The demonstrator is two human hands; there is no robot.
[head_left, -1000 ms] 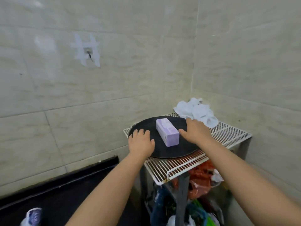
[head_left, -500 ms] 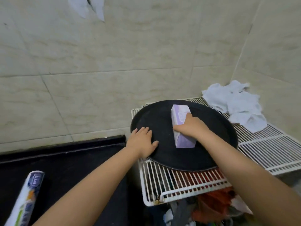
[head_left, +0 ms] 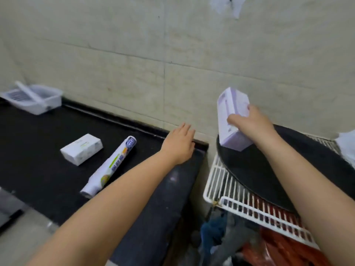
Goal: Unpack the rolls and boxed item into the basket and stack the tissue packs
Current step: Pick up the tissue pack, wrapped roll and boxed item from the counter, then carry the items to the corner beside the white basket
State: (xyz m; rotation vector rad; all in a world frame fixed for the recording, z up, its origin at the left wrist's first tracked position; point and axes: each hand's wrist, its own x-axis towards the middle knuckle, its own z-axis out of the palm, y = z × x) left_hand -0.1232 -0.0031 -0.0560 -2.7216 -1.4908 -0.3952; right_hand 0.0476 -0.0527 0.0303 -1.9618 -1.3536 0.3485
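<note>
My right hand point(head_left: 251, 124) grips a purple tissue pack point(head_left: 229, 114), lifted and tilted above the left edge of a round black tray point(head_left: 269, 169). My left hand point(head_left: 179, 144) hovers open and empty over the right end of the black counter point(head_left: 38, 169), fingers spread toward the wall. A white tissue pack point(head_left: 81, 149) lies on the counter. Beside it, to its right, lies a wrapped roll point(head_left: 111, 166) with printed label. A clear plastic basket point(head_left: 32, 98) with a white handle stands at the far left by the wall.
The tray rests on a white wire rack point(head_left: 240, 204) right of the counter, with a gap between them. White crumpled cloth point(head_left: 347, 148) lies at the rack's right edge. Red and blue bags point(head_left: 278, 244) sit under the rack. Tiled wall runs behind everything.
My right hand lifted the purple tissue pack off the tray and tilted it up. My left hand left the tray's rim and moved left over the counter. The view swung left.
</note>
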